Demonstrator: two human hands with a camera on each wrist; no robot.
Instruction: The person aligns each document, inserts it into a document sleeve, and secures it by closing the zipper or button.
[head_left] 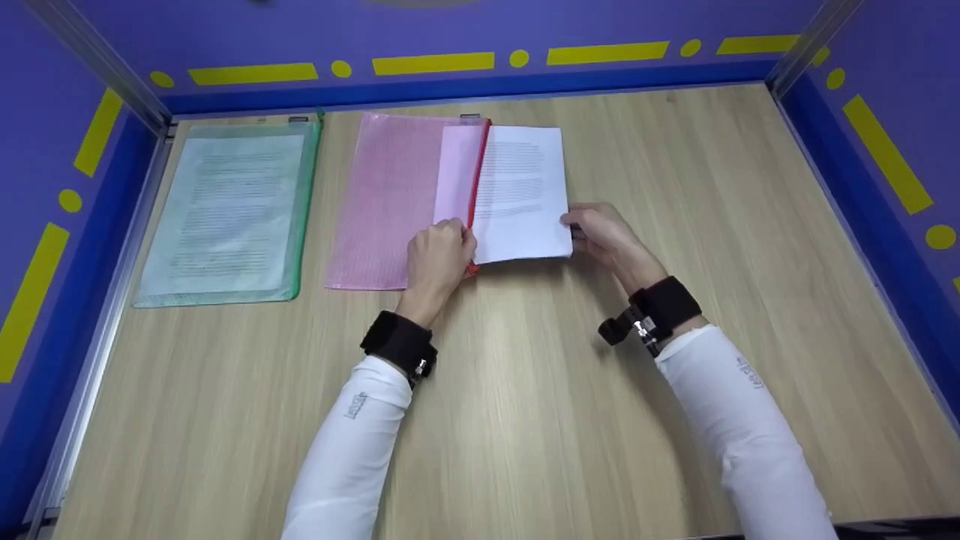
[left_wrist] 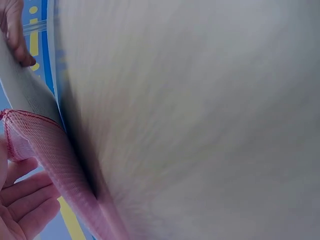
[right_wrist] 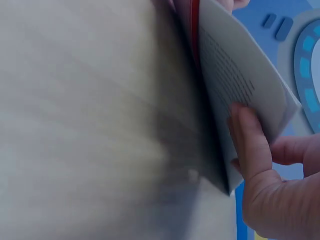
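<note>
A pink mesh zip pouch (head_left: 390, 187) with a red zip edge lies flat in the middle of the table. White printed paper sheets (head_left: 525, 187) stick out of its right side, their left part showing through the pink mesh. My left hand (head_left: 439, 255) grips the pouch by its red edge near the lower corner. At the right edge of the sheets, my right hand (head_left: 607, 232) pinches them between thumb and fingers. In the right wrist view, the fingers (right_wrist: 250, 135) lie under the printed side and the thumb on the other face.
A green zip pouch (head_left: 225, 217) with printed paper inside lies at the left of the wooden table (head_left: 525, 412). Purple walls with yellow marks (head_left: 435, 63) enclose the back and both sides.
</note>
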